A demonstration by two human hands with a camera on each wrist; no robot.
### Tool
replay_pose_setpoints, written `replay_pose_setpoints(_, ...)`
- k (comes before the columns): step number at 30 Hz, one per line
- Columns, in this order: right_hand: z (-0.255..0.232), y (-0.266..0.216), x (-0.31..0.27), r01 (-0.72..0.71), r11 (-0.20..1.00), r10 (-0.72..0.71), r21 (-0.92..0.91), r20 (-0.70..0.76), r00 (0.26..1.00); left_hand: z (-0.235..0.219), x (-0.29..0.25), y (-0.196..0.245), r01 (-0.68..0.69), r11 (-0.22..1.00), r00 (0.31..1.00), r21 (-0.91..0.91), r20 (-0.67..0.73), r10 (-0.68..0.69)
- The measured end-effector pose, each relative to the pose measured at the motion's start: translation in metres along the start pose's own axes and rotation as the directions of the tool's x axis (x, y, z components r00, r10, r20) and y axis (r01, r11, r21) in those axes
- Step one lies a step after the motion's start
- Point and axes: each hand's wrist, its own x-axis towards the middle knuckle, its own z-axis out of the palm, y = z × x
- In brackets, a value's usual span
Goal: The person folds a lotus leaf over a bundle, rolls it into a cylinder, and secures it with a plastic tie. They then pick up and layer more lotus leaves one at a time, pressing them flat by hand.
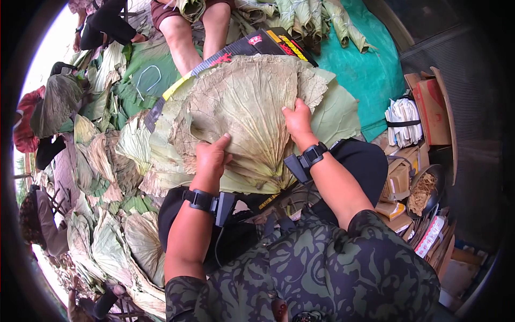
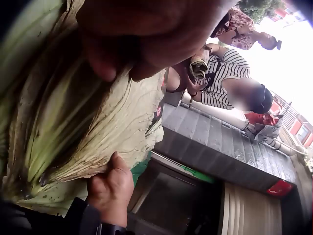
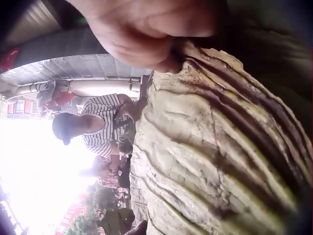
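Observation:
A dried lotus leaf (image 1: pixel 247 102), brownish and ribbed, lies fanned out over the person's lap in the head view. Its ribs meet at a point close to the body. Greener lotus leaves (image 1: pixel 340 110) show beneath it on both sides. My left hand (image 1: pixel 211 156) pinches the leaf's left side between thumb and fingers. On the opposite side, my right hand (image 1: pixel 300 119) grips the other edge, thumb on top. In the left wrist view, a fold of the leaf (image 2: pixel 117 122) rises between both hands. The right wrist view shows the fingers (image 3: pixel 161 61) at the leaf's crinkled edge.
Several loose leaves (image 1: pixel 120 241) cover the ground on the left. Rolled leaf bundles (image 1: pixel 300 19) lie on a green sheet (image 1: pixel 370 70) at the back right. Cardboard boxes (image 1: pixel 434 112) and a bowl of brown shreds (image 1: pixel 424 193) stand at the right. A person in stripes (image 2: pixel 227 76) sits opposite.

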Motion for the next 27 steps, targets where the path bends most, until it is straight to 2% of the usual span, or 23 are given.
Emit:
replay_pose_setpoints(1, -0.001, 0.002, -0.001, -0.009, 1.0, 0.009, 0.001, 0.005, 1.0, -0.002, -0.002, 0.0, -0.023, 0.996, 1.0, 0.089, -0.015, 0.024)
replay_pose_setpoints(2, -0.003, 0.004, 0.0, 0.002, 1.0, -0.002, -0.011, -0.022, 1.0, 0.0, -0.003, -0.001, -0.081, 0.996, 0.995, 0.043, -0.063, 0.083)
replay_pose_setpoints(3, -0.003, 0.003, -0.001, 0.015, 1.0, -0.016, -0.023, -0.045, 0.999, -0.002, -0.003, -0.001, -0.077, 0.996, 0.994, 0.044, -0.072, 0.08)
replay_pose_setpoints(5, -0.005, 0.006, 0.0, 0.006, 1.0, -0.006, -0.018, -0.001, 1.0, -0.009, -0.005, 0.001, -0.06, 0.992, 0.998, -0.107, -0.035, 0.057)
replay_pose_setpoints(7, -0.006, 0.007, 0.002, 0.004, 0.997, -0.018, -0.072, -0.182, 0.983, -0.008, -0.005, 0.001, -0.039, 0.991, 0.997, -0.128, -0.065, 0.031)
replay_pose_setpoints(8, -0.022, -0.045, -0.015, -0.114, 0.988, 0.103, -0.106, -0.104, 0.989, -0.008, 0.0, -0.004, -0.03, 0.992, 0.997, -0.126, -0.079, 0.02)
replay_pose_setpoints(9, -0.022, -0.054, -0.024, -0.114, 0.987, 0.104, -0.112, -0.095, 0.99, -0.008, 0.002, -0.008, -0.016, 0.992, 0.996, -0.123, -0.091, 0.005)
replay_pose_setpoints(10, -0.02, -0.059, -0.031, 0.232, 0.934, -0.265, -0.27, -0.092, 0.96, -0.007, 0.001, -0.007, -0.021, 0.998, 0.997, -0.066, -0.081, 0.016)
replay_pose_setpoints(11, -0.016, -0.063, -0.04, 0.533, 0.742, -0.595, -0.407, -0.032, 0.803, -0.008, 0.004, -0.01, -0.016, 0.997, 0.996, -0.07, -0.086, 0.01)
replay_pose_setpoints(12, -0.01, -0.066, -0.054, 0.534, 0.742, -0.593, -0.406, -0.026, 0.805, -0.008, 0.009, -0.014, -0.031, 0.998, 0.996, -0.051, -0.082, 0.027)
replay_pose_setpoints(13, -0.002, -0.07, -0.068, 0.629, 0.642, -0.565, -0.438, 0.284, 0.775, -0.009, 0.01, -0.014, -0.049, 0.998, 0.996, -0.031, -0.077, 0.046)
replay_pose_setpoints(14, 0.002, -0.072, -0.075, 0.728, 0.538, -0.471, -0.425, 0.565, 0.677, -0.01, 0.01, -0.013, -0.051, 0.998, 0.996, -0.034, -0.081, 0.048)
replay_pose_setpoints(15, 0.006, -0.066, -0.075, 0.732, 0.536, -0.475, -0.421, 0.566, 0.674, -0.013, 0.008, -0.007, -0.06, 0.994, 0.992, -0.096, -0.119, 0.049)
replay_pose_setpoints(17, 0.015, -0.046, -0.077, 0.701, 0.532, -0.242, -0.474, 0.708, 0.663, -0.022, 0.004, 0.002, -0.082, 0.973, 0.979, -0.216, -0.202, 0.038)
replay_pose_setpoints(18, 0.014, -0.052, -0.076, 0.684, 0.535, -0.174, -0.496, 0.727, 0.664, -0.035, 0.015, 0.0, -0.09, 0.973, 0.974, -0.21, -0.224, 0.042)
replay_pose_setpoints(19, 0.014, -0.051, -0.079, 0.686, 0.536, -0.17, -0.492, 0.733, 0.659, -0.043, 0.02, -0.001, -0.131, 0.961, 0.951, -0.242, -0.306, 0.053)
replay_pose_setpoints(22, 0.015, -0.053, -0.075, 0.693, 0.528, -0.18, -0.491, 0.732, 0.657, -0.058, 0.035, -0.005, -0.145, 0.956, 0.948, -0.257, -0.314, 0.059)
replay_pose_setpoints(23, 0.015, -0.052, -0.076, 0.691, 0.522, -0.173, -0.501, 0.731, 0.66, -0.057, 0.04, -0.008, -0.318, 0.948, 0.824, -0.01, -0.498, 0.271)
replay_pose_setpoints(24, 0.016, -0.052, -0.077, 0.687, 0.518, -0.163, -0.51, 0.729, 0.665, -0.054, 0.043, -0.01, -0.419, 0.869, 0.634, 0.264, -0.599, 0.489)
replay_pose_setpoints(25, 0.016, -0.052, -0.077, 0.686, 0.518, -0.163, -0.51, 0.729, 0.665, -0.044, 0.024, 0.001, -0.552, 0.652, 0.46, 0.52, -0.462, 0.758)
replay_pose_setpoints(26, 0.016, -0.053, -0.077, 0.683, 0.52, -0.161, -0.513, 0.726, 0.668, -0.032, 0.005, 0.011, -0.613, 0.35, 0.252, 0.709, -0.244, 0.936)
replay_pose_setpoints(27, 0.016, -0.054, -0.077, 0.679, 0.523, -0.158, -0.515, 0.724, 0.671, -0.02, -0.008, 0.019, -0.663, 0.132, 0.22, 0.737, 0.022, 0.975)
